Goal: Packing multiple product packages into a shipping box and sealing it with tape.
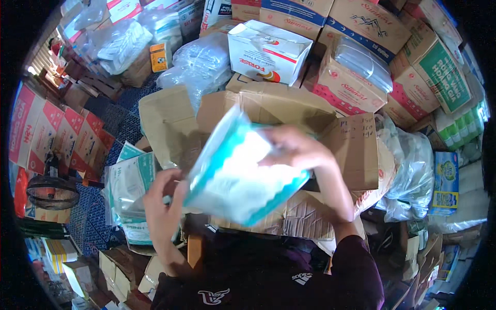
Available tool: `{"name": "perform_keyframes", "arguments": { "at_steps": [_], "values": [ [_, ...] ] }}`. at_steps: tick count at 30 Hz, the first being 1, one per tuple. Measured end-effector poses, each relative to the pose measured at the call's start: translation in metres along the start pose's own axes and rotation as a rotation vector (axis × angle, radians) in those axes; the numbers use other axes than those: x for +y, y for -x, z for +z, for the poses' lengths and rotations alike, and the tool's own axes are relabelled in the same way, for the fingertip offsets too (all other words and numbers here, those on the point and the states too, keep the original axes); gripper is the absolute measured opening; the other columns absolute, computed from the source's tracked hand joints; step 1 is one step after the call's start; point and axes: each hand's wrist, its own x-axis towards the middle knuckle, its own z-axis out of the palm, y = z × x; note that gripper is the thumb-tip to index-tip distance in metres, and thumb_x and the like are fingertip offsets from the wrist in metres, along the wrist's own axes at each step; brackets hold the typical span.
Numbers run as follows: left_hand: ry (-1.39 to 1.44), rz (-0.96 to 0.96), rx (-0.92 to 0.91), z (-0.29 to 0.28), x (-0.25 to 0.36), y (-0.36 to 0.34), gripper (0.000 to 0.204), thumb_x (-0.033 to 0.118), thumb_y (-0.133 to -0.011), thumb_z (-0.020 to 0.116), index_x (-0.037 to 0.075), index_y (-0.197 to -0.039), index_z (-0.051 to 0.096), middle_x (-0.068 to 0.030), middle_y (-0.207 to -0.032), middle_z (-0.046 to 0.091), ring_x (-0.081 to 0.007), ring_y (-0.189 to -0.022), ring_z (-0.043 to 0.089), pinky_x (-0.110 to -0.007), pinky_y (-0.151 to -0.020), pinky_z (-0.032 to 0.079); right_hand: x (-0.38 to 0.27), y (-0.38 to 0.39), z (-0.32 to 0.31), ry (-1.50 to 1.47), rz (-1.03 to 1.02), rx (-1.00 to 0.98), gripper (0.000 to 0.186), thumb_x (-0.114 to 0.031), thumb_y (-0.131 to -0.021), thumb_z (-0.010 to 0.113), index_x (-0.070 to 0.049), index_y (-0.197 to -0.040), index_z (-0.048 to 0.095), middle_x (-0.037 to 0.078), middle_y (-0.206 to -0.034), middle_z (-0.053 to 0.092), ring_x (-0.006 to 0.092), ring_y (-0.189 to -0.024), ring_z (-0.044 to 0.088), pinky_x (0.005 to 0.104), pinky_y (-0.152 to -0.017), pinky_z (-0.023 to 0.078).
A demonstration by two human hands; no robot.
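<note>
A white and teal plastic packet (237, 173), partly blurred by motion, is held tilted in front of my body. My right hand (297, 147) grips it from the upper right, with the fingers lying over its white face. At the packet's left edge, my left hand (165, 204) has its fingers curled and closed against the side. Behind and below the packet stands an open cardboard box (356, 150) with its flaps spread out. Similar white and teal packets (132, 181) lie stacked to the left of the box, near my left hand.
Cardboard cartons (356, 82) are piled along the back and right. A white carton (268, 51) stands behind the open box. Clear plastic bags (413, 170) bulge at the right. A small black fan (53, 191) stands at the left by red-and-white cartons (54, 132).
</note>
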Motion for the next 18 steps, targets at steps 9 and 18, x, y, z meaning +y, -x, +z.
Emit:
{"name": "perform_keyframes", "arguments": {
  "at_steps": [9,18],
  "values": [
    [0.032,-0.041,0.002,0.043,-0.034,-0.008,0.015,0.007,-0.088,0.056,0.001,-0.101,0.057,-0.0044,-0.084,0.061,-0.0096,-0.073,0.057,-0.022,-0.062,0.046,0.14,0.034,-0.082,-0.24,0.425,0.428,0.047,-0.011,-0.079,0.063,-0.001,-0.122,0.048,0.008,-0.109,0.058,0.0186,-0.095,0.056,0.0348,-0.079,0.047],
    [0.133,-0.108,-0.27,0.116,-0.049,0.013,0.018,0.01,-0.085,0.061,0.003,-0.101,0.058,-0.0052,-0.082,0.063,-0.0083,-0.074,0.059,-0.023,-0.064,0.047,0.312,0.078,-0.058,-0.206,1.047,0.418,0.03,-0.014,-0.076,0.063,0.0,-0.102,0.058,0.017,-0.093,0.061,0.0282,-0.089,0.06,0.0477,-0.068,0.048]
  ]
}}
